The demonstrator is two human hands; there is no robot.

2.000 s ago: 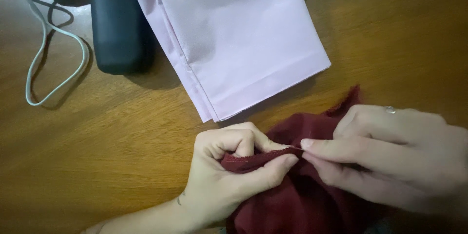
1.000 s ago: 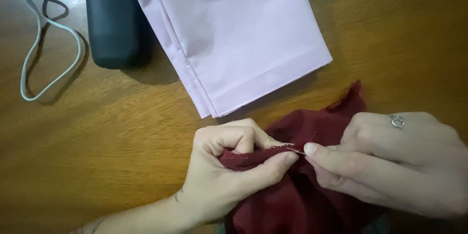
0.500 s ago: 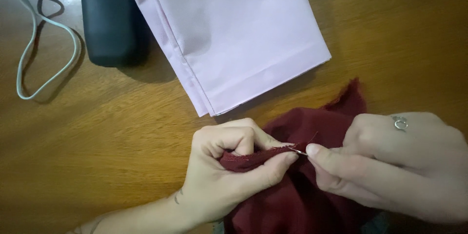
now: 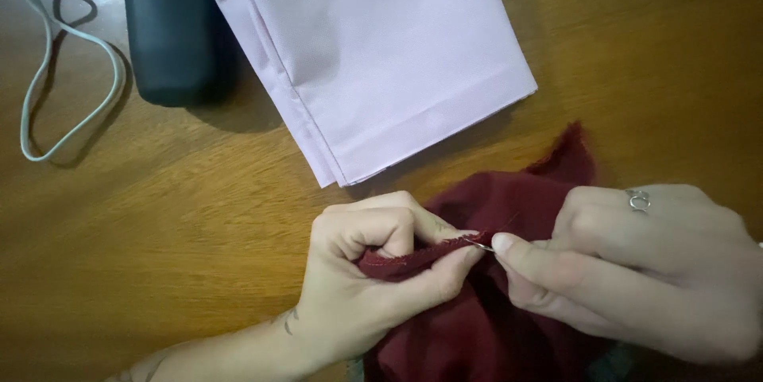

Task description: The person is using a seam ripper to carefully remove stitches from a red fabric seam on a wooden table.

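Note:
A dark red cloth (image 4: 485, 334) lies bunched on the wooden table (image 4: 159, 239) at the lower right. My left hand (image 4: 373, 271) pinches a folded edge of this cloth between thumb and fingers. My right hand (image 4: 636, 271), with a ring on one finger, pinches a thin metal needle (image 4: 481, 246) whose tip sits at the folded edge, right beside my left thumb. Only a short bit of the needle shows between the fingertips.
A folded pale pink cloth (image 4: 381, 56) lies at the top middle, close above the red cloth. A dark cylindrical object (image 4: 171, 32) lies at the upper left, next to a looping pale cable (image 4: 63, 88).
My right hand has slid slightly to the right along the needle. The view has shifted a little, so the things at the top left have drifted further left.

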